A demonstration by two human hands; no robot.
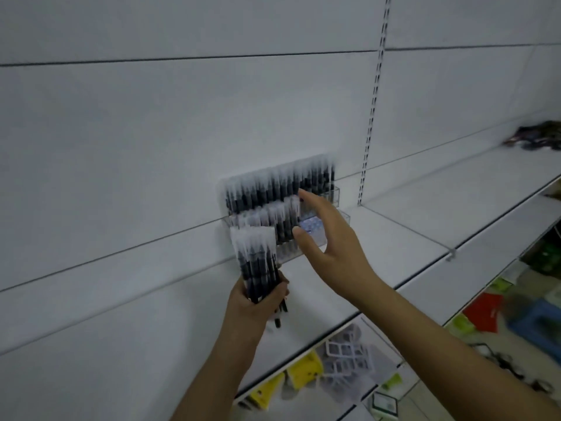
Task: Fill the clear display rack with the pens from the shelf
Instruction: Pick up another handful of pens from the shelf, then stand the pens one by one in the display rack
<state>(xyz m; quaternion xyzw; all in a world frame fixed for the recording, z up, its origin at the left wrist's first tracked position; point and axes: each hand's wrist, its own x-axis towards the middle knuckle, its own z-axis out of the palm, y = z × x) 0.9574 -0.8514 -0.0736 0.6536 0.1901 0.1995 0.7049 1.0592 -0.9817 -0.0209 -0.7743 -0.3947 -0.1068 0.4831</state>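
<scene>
A clear tiered display rack [341, 215] stands on the white shelf [409, 226] against the back wall. Several black pens with clear caps [273, 189] fill its back row and part of the middle row; the right front holes are bare. My left hand [258, 302] grips a bundle of the same pens [256, 262] upright, just left of and below the rack. My right hand [328, 238] hovers in front of the rack with fingers spread and nothing in it, its fingertip near the back row.
A slotted metal upright [375, 95] runs up the wall right of the rack. Dark items [537, 136] lie at the shelf's far right. Below the shelf are yellow packs [303, 370], a white wire basket [349, 357], a red card [482, 311] and a blue stool [537, 320].
</scene>
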